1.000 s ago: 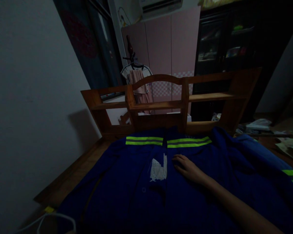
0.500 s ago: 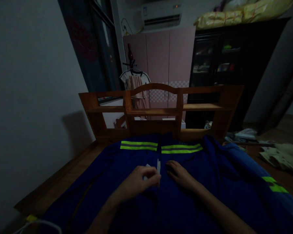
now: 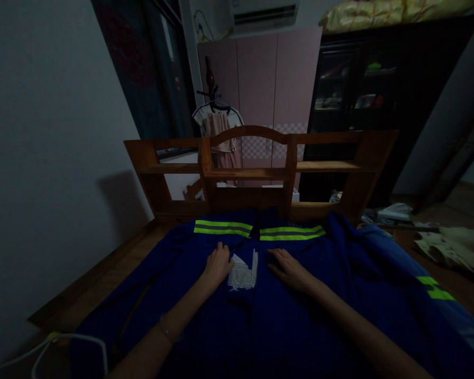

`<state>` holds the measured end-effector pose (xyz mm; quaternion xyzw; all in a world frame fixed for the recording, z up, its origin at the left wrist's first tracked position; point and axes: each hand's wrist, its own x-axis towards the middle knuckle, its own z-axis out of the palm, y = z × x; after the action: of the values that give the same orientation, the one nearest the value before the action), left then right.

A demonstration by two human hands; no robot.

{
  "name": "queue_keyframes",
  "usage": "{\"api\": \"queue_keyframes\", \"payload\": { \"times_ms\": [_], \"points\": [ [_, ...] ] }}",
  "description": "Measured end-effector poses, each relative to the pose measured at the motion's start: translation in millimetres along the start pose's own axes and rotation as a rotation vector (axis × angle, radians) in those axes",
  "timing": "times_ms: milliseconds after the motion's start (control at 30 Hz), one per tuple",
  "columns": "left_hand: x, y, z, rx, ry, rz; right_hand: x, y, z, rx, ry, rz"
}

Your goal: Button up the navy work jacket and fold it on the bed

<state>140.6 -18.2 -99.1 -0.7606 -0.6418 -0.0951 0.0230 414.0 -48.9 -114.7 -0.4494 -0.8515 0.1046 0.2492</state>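
A dark blue work jacket [image 3: 300, 316] with yellow-green reflective stripes [image 3: 256, 230] lies spread flat on a wooden bed. A white label patch [image 3: 243, 273] shows at its middle. My left hand [image 3: 218, 263] rests flat on the cloth just left of the patch, fingers stretched out. My right hand [image 3: 286, 267] lies flat on the cloth just right of the patch, fingers also extended. Neither hand holds anything.
A wooden headboard with shelves [image 3: 260, 171] stands behind the jacket. Beyond it are a pink wardrobe [image 3: 268, 89], hanging clothes [image 3: 218, 129] and a dark cabinet [image 3: 359, 100]. A white cable [image 3: 67, 347] lies at the lower left. Clutter [image 3: 450, 242] covers the floor on the right.
My left hand came into view, passed over the white patch, then settled flat on the jacket to its left. My right hand stayed put on the cloth.
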Motion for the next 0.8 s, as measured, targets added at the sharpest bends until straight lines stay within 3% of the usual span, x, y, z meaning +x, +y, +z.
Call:
{"api": "queue_keyframes", "payload": {
  "times_ms": [167, 300, 367, 433, 500, 567, 700, 800],
  "points": [
    [2.9, -4.1, -2.8, -0.299, -0.042, 0.153, 26.2, 7.9, -7.2, -0.052, -0.047, 0.060],
    [7.5, 6.9, -0.1, -0.801, -0.333, 0.203, 49.8, 11.9, -6.7, -0.058, -0.056, 0.106],
    [14.4, 15.5, 1.8, -0.951, -0.393, 0.194, 58.5, 14.7, -4.3, -0.071, -0.077, 0.131],
    [25.5, 24.1, 4.3, -0.913, -0.240, 0.187, 64.1, 17.5, -1.5, -0.094, -0.099, 0.156],
    [38.5, 32.4, 8.5, -0.719, 0.013, 0.154, 67.0, 18.9, 0.7, -0.127, -0.113, 0.179],
    [49.8, 40.3, 14.9, -0.514, 0.162, 0.122, 68.0, 17.9, 2.5, -0.164, -0.122, 0.195],
    [61.6, 51.3, 29.9, -0.405, 0.186, 0.111, 68.5, 10.9, 7.0, -0.241, -0.123, 0.227],
    [67.3, 51.3, 37.5, -0.528, 0.188, 0.085, 68.9, 6.1, 13.2, -0.275, -0.105, 0.262]
  ]
}}
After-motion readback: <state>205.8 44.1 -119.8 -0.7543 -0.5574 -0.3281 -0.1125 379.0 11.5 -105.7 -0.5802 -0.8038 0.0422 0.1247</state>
